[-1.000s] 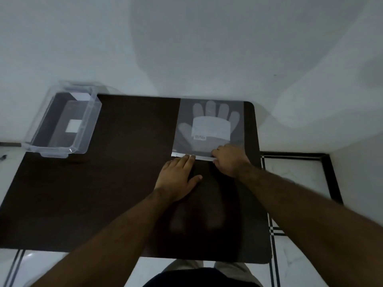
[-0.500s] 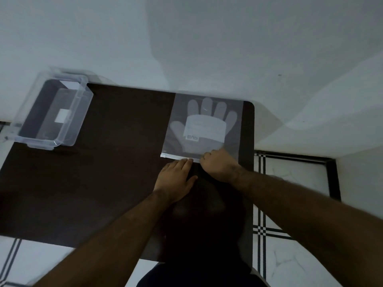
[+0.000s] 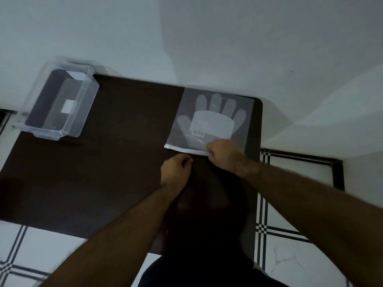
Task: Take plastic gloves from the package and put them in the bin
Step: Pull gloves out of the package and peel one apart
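Note:
A flat clear package of plastic gloves (image 3: 213, 119) lies at the far right of the dark table (image 3: 116, 162), showing a glove outline and a white label. A white strip (image 3: 184, 149) runs along its near edge. My right hand (image 3: 224, 154) is closed on the right part of that strip. My left hand (image 3: 176, 170) rests just in front of the strip with its fingers curled in; I see nothing in it. The clear plastic bin (image 3: 56, 104) stands at the far left corner and looks empty apart from a white label.
A white wall runs behind the table. White floor tiles with black lines (image 3: 279, 230) show to the right and at the near left. The table's right edge is close to the package.
My left hand has gone from flat on the table to curled. My right hand has slid left along the white strip and closed on it. The view has tilted.

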Available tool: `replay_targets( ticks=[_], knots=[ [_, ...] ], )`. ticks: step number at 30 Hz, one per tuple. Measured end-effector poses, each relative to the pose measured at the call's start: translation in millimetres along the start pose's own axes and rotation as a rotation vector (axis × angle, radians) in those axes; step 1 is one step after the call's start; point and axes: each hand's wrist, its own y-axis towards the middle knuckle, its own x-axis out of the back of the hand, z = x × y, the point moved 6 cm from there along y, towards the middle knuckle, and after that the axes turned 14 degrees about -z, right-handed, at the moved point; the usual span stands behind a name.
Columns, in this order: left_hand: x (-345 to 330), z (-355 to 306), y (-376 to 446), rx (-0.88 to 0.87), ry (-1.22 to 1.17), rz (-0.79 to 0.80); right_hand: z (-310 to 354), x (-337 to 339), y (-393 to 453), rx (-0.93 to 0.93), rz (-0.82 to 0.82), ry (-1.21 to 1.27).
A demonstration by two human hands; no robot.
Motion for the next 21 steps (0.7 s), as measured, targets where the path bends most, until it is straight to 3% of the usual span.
replay_targets(
  ticks=[3,6,13,21],
  knots=[
    [-15.2,8.9,0.1,0.528,-0.433,0.002,-2.5,6.4,-0.2,-0.007,-0.036,0.086],
    [-27.0,-1.9,-4.6,0.815,-0.794,0.015,-3.4,11.0,-0.7,0.016,-0.074,0.115],
    [-40.4,-15.5,-6.5,0.966,-0.978,0.035,-7.7,15.4,-1.3,-0.038,-0.069,0.206],
    [-49.2,-19.3,-12.0,0.989,-1.060,0.062,-3.2,15.1,7.2,-0.046,-0.064,0.175]
  ],
)
